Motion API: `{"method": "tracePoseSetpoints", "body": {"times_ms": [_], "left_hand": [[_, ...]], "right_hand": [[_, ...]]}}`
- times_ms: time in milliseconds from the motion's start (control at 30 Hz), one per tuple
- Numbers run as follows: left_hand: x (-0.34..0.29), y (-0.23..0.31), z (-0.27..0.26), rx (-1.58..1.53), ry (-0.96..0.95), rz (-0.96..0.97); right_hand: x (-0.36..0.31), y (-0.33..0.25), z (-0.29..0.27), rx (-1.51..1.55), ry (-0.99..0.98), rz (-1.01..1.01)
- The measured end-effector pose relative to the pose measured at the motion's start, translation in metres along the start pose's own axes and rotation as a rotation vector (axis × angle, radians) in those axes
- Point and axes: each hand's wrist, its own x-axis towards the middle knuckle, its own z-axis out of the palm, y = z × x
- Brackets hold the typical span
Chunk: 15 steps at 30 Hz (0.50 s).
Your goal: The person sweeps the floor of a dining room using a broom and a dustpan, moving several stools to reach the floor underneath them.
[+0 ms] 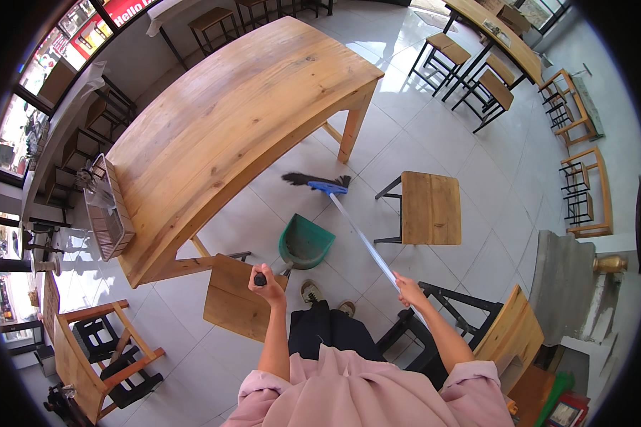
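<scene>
My left hand [265, 282] is closed round the dark handle end of a green dustpan [307, 242], whose pan lies on the tiled floor a little ahead of my feet. Some greyish dirt seems to lie inside the pan, too small to make out. In my right hand [409, 291] is the pale shaft of a broom [360, 236], which slants away to the far left. Its blue head and dark bristles rest on the floor beyond the dustpan, close to the table leg. The bristles are apart from the pan.
A large wooden table [242, 99] fills the upper left, with a wire basket [110, 206] at its left end. Wooden stools stand close by: one stool [431, 208] right of the broom, another stool [238, 295] by my left hand. Black-framed wooden furniture [509, 334] is at my right.
</scene>
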Motion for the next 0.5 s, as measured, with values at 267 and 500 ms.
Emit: {"method": "tracePoseSetpoints", "body": {"times_ms": [267, 500], "left_hand": [[-0.023, -0.002, 0.019, 0.035, -0.034, -0.001], [-0.024, -0.002, 0.002, 0.002, -0.019, 0.082]], "right_hand": [[0.113, -0.054, 0.014, -0.330, 0.251, -0.042], [0.065, 0.038, 0.014, -0.509, 0.229, 0.018]]}}
